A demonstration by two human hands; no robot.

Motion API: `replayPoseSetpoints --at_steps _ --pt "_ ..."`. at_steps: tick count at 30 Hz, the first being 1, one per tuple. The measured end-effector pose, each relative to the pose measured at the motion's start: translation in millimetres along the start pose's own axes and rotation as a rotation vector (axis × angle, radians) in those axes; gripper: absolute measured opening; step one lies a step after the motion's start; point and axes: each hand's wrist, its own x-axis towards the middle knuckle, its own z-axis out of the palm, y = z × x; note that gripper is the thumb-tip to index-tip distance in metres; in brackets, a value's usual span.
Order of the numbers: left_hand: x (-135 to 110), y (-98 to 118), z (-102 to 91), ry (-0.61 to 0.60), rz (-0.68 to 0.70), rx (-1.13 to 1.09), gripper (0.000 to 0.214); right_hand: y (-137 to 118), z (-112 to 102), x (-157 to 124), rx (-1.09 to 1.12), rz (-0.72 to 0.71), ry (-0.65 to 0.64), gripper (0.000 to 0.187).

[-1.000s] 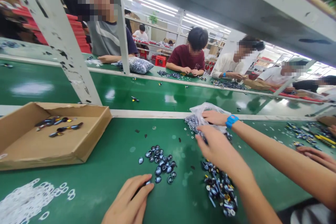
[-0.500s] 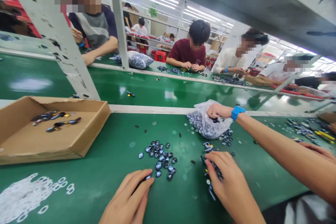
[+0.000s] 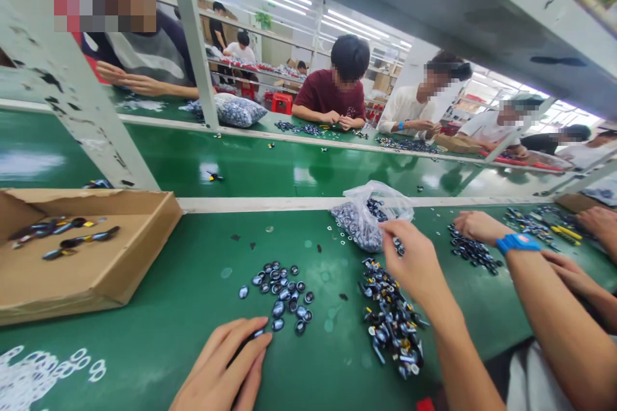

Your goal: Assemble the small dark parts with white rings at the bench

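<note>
My left hand (image 3: 219, 369) lies on the green table at the bottom edge, its fingers pressed together round a small dark part (image 3: 251, 336). Just beyond it is a loose pile of dark round parts (image 3: 282, 289). My right hand (image 3: 409, 263) reaches to the open clear plastic bag (image 3: 369, 215) full of such parts. Its fingers are curled at the bag's near edge, and what they hold is hidden. Below this hand lies a heap of dark and yellow assembled pieces (image 3: 393, 324).
A shallow cardboard box (image 3: 139, 250) with a few finished pieces stands at left, white rings (image 3: 43, 376) at the bottom left. A neighbour's arm with a blue wristband (image 3: 518, 243) reaches to another pile (image 3: 472, 250). Other people work across the green conveyor belt (image 3: 289, 170).
My right hand has risen from the heap of assembled pieces to the bag's edge. The neighbour's wristband hand left the bag and moved right to another pile. My left hand has stayed put.
</note>
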Motion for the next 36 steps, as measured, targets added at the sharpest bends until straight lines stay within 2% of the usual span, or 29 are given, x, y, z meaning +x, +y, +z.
replayPoseSetpoints --at_steps 1,3,5,7,10,14,17,23,27,30,33,36 --pt "2 1 0.1 0.006 -0.001 0.005 0.024 10 -1 22 -0.036 0.033 -0.015 0.026" --pt "5 2 -0.4 0.037 0.002 0.022 0.022 26 2 63 -0.096 0.084 -0.107 0.015" --pt "7 3 -1.8 0.049 0.003 0.033 0.021 36 10 95 -0.125 0.088 -0.267 0.013" --pt "8 4 -3.9 0.032 -0.01 0.026 0.02 38 22 114 -0.125 0.048 -0.424 0.017" --pt "9 6 -6.2 -0.002 -0.033 -0.005 0.02 37 38 120 -0.123 -0.008 -0.577 0.021" --pt "12 11 -3.2 0.087 -0.061 -0.023 0.022 37 51 107 -0.167 -0.003 -0.615 0.027" --pt "13 14 -0.8 0.137 -0.087 -0.038 0.025 37 52 98 -0.178 -0.027 -0.584 0.029" --pt "13 16 -8.3 0.015 -0.116 -0.075 0.022 35 44 102 -0.216 -0.019 -0.401 0.023" --pt "12 17 -8.8 0.001 -0.139 -0.101 0.026 42 22 113 -0.191 0.024 -0.202 0.027" --pt "14 20 -8.0 0.01 -0.151 -0.112 0.027 41 -4 114 -0.111 0.041 -0.021 0.04" --pt "15 23 -9.1 0.001 -0.17 -0.122 0.027 16 -18 101 0.023 0.008 0.112 0.052" --pt "15 25 -11.5 -0.023 -0.19 -0.125 0.029 -35 -4 71 0.161 -0.115 0.113 0.05"
